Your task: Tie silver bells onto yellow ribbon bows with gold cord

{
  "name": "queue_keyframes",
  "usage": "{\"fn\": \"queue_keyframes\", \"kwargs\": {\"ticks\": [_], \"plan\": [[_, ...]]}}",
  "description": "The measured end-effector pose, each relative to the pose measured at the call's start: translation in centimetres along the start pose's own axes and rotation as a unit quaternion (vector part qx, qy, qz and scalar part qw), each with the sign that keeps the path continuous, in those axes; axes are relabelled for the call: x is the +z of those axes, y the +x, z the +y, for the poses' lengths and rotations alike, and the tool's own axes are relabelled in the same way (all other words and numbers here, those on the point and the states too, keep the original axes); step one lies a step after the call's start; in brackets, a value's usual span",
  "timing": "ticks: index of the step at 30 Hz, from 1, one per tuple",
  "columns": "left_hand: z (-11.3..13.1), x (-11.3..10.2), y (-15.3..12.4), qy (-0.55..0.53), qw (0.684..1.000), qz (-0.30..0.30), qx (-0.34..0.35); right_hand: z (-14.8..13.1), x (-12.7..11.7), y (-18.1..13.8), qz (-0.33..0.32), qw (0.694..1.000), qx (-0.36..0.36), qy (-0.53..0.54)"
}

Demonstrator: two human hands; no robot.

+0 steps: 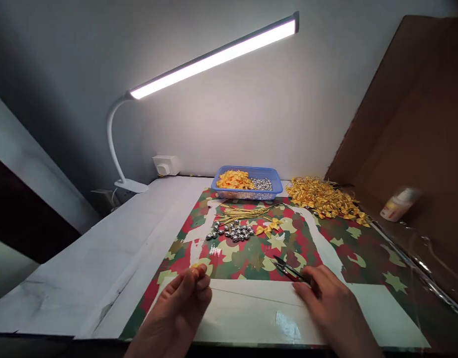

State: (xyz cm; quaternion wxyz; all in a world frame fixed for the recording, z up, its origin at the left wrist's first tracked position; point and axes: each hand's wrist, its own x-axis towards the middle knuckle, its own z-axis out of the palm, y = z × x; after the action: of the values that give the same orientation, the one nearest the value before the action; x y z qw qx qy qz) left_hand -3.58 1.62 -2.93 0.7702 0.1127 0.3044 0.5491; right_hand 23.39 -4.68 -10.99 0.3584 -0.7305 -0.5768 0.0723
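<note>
My left hand is closed in a pinch at the near edge of the mat. A bit of yellow, perhaps a ribbon bow, shows at its fingertips; the rest is hidden. From there a thin gold cord stretches across to my right hand. That hand grips a small pair of scissors with dark, pointed blades aimed away to the left. Ahead of both hands lie a cluster of silver beads, a few yellow bows and a bundle of gold cords.
A blue basket of yellow bows and silver beads stands against the wall. Right of it is a heap of gold bows with cords. A white bottle stands near the brown board. The lamp reaches overhead from the left.
</note>
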Motion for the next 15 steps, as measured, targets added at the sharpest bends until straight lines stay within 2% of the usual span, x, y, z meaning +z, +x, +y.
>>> {"fn": "queue_keyframes", "kwargs": {"ticks": [5, 10, 12, 13, 15], "plan": [[0.7, 0.5, 0.0, 0.073, 0.997, 0.018, 0.017, 0.0, 0.5, 0.8, 0.029, 0.998, 0.004, -0.060], [-0.5, 1.3, -0.6, 0.098, 0.995, -0.006, -0.004, 0.6, -0.7, 1.1, 0.092, 0.993, -0.004, -0.079], [-1.4, 1.7, -1.0, 0.106, 0.994, -0.020, -0.014, -0.9, -1.1, 0.7, 0.130, 0.991, -0.033, -0.019], [-1.9, 1.9, -1.2, 0.109, 0.993, -0.028, -0.022, -2.1, -1.1, 0.4, 0.143, 0.987, -0.056, 0.046], [-2.8, 2.4, -1.7, 0.113, 0.992, -0.047, -0.043, -5.0, -0.5, -0.5, 0.093, 0.976, -0.059, 0.186]]}}
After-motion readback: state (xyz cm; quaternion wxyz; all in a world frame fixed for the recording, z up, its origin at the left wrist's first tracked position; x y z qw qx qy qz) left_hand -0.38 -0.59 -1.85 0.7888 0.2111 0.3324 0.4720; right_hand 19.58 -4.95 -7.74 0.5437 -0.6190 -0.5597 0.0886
